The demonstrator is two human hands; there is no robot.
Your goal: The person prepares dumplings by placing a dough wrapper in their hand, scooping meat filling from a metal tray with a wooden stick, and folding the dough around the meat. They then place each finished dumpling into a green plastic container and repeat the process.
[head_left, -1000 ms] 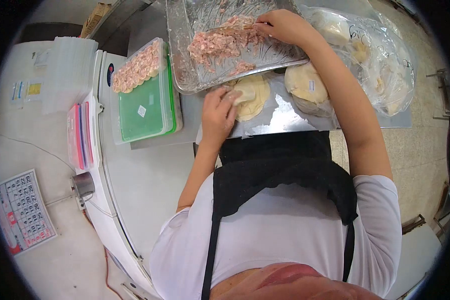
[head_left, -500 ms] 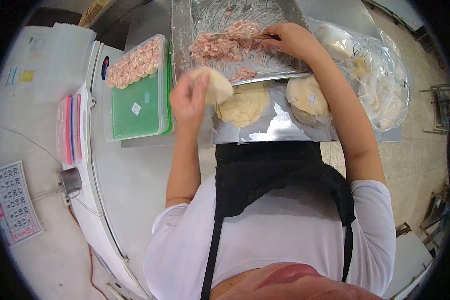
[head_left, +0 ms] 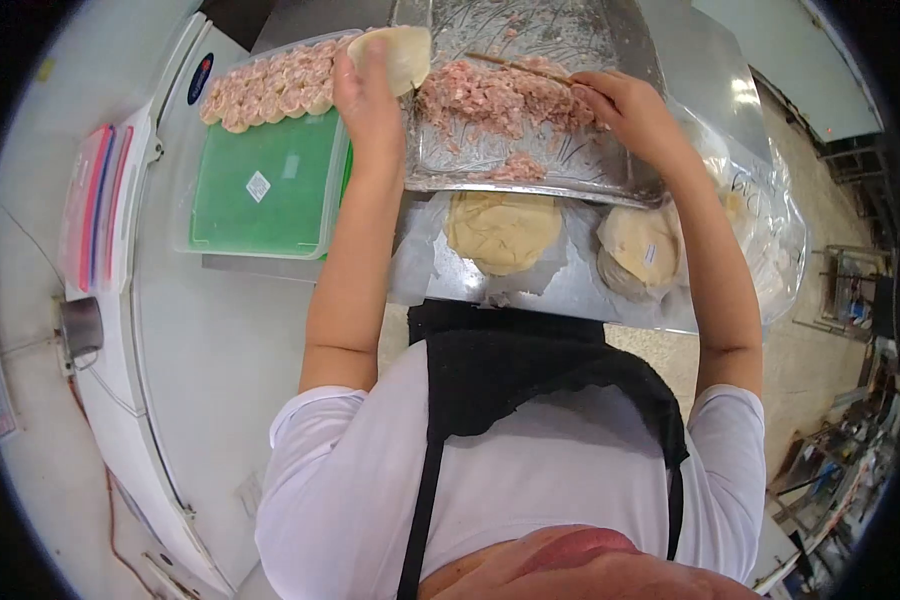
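A round, pale dough wrapper (head_left: pixel 402 60) is in my left hand (head_left: pixel 367 95), held up between the tray and the plastic box. My right hand (head_left: pixel 625 110) grips a thin stick-like utensil (head_left: pixel 510 66), which lies across the pink minced meat (head_left: pixel 505 98) in the metal tray (head_left: pixel 570 188). A smaller lump of meat (head_left: pixel 518 167) sits near the tray's front edge. In front of the tray is a stack of yellowish wrappers (head_left: pixel 503 230) on plastic. Rows of filled dumplings (head_left: pixel 270 85) cover the far part of the green-bottomed box (head_left: pixel 265 190).
Right of the stack lies a bagged pile of wrappers (head_left: pixel 638 250) with a small label. A clear plastic bag (head_left: pixel 765 235) with pale contents is beyond my right forearm. Coloured lids or boards (head_left: pixel 97 210) stand at the left, beside a metal cup (head_left: pixel 80 325).
My left hand has moved up, with the wrapper now raised near the box's far right corner. The view has shifted, and the utensil now points further up and left across the meat.
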